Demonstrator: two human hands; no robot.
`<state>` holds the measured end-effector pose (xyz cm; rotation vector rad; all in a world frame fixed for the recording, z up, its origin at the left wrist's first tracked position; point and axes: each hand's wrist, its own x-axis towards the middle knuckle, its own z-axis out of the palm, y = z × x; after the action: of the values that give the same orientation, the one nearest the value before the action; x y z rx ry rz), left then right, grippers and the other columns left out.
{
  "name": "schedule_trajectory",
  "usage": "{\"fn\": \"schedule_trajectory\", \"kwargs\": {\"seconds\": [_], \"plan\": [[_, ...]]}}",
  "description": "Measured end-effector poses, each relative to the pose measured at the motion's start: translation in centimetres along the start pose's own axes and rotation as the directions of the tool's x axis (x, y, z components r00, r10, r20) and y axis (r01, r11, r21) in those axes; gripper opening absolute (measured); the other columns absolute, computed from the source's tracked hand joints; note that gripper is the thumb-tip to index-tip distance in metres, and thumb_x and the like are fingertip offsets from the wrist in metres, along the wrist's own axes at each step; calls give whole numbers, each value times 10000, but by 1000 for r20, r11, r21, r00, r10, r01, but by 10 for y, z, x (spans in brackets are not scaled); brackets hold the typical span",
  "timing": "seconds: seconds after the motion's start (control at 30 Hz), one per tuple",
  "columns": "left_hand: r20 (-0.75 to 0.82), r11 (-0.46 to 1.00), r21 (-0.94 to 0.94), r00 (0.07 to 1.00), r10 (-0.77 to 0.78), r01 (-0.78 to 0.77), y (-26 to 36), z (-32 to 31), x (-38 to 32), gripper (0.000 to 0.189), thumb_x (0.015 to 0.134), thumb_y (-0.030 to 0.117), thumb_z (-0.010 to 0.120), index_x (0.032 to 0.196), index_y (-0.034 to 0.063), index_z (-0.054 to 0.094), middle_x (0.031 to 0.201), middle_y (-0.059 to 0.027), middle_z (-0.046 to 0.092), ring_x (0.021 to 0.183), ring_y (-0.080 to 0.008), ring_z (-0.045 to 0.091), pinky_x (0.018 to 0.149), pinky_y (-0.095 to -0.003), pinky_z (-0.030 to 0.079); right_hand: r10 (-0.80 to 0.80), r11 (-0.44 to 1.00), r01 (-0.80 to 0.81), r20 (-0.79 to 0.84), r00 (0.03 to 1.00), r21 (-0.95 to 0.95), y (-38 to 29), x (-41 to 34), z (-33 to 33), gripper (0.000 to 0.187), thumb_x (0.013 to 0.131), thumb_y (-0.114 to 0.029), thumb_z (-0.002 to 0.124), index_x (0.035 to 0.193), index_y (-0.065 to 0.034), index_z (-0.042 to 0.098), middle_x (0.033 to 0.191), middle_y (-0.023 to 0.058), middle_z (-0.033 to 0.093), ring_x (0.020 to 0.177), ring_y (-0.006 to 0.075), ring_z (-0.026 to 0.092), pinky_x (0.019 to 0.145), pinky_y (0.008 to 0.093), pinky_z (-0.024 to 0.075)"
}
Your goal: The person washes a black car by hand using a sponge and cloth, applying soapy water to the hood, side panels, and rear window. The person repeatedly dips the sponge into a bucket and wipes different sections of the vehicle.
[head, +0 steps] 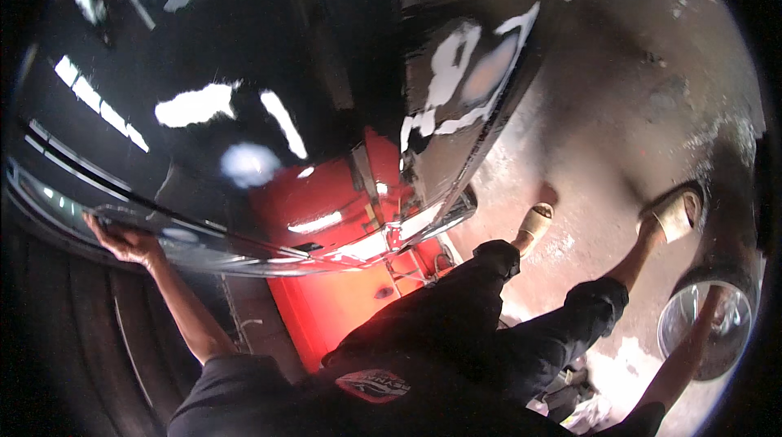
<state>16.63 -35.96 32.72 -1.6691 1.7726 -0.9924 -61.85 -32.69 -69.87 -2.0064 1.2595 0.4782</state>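
A glossy black vehicle body panel [330, 27] curves across the upper left, full of bright reflections. My left hand [125, 243] is raised against its lower left side, close to the strips of bright trim [79, 162]. The fingers are partly hidden, and whether they hold anything is unclear. At the lower right my right forearm reaches down to a round-rimmed container [661, 321]. My right hand [719, 298] shows only dimly within the rim's outline; its fingers and grip cannot be made out.
An orange-red painted object [333, 309] stands close beside my body, mirrored in the black panel. My sandalled feet [537, 220] rest on a wet-looking floor [586, 144]. Mixed loose items [574, 400] lie behind my legs. Dark ribbed surface [79, 315] runs along the left.
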Motion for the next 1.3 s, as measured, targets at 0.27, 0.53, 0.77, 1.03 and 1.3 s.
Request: {"fn": "schedule_trajectory", "kwargs": {"seconds": [0.27,0.53,0.77,1.03,1.3], "plan": [[-69,941,-233,961,-267,245,17,8,2,451,1072,285,423,1392,1,563,1507,-162,513,1450,-304,423,1229,-473,289,-304,950,301,-19,953,-88,-34,4,-44,558,1037,-279,503,1506,14,432,1429,282,526,1299,419,533,1111,499,400],[-247,991,123,969,-25,57,-7,14,-10,267,1009,41,566,1247,10,683,1278,-162,699,1206,-292,655,1076,-387,486,-469,881,474,-122,874,8,-186,-76,-262,540,1008,-205,543,1491,19,453,1449,296,505,1328,448,499,1137,511,376],[-462,894,-395,795,-392,211,2,5,-17,90,877,145,635,964,127,654,954,-74,625,934,-234,610,815,-384,486,-481,173,44,46,876,984,-559,-130,-507,568,956,-235,733,1414,24,519,1331,136,625,1209,247,587,1051,386,467],[-215,488,-623,465,-859,611,84,-96,-287,385,917,74,554,1285,70,665,1424,-204,604,1400,-340,519,1195,-546,339,-876,-27,767,-354,-327,-641,-906,-221,-545,890,944,-790,363,1613,-205,308,1655,276,226,1492,559,176,1160,694,187],[700,-517,71,-412,-584,853,414,-266,-619,436,903,-79,464,1273,70,642,1236,-217,679,1139,-411,638,992,-488,501,-914,-241,608,-33,-404,-757,-1047,-425,-384,745,785,-600,767,1432,-322,520,1585,107,367,1291,493,454,916,635,439]]}}
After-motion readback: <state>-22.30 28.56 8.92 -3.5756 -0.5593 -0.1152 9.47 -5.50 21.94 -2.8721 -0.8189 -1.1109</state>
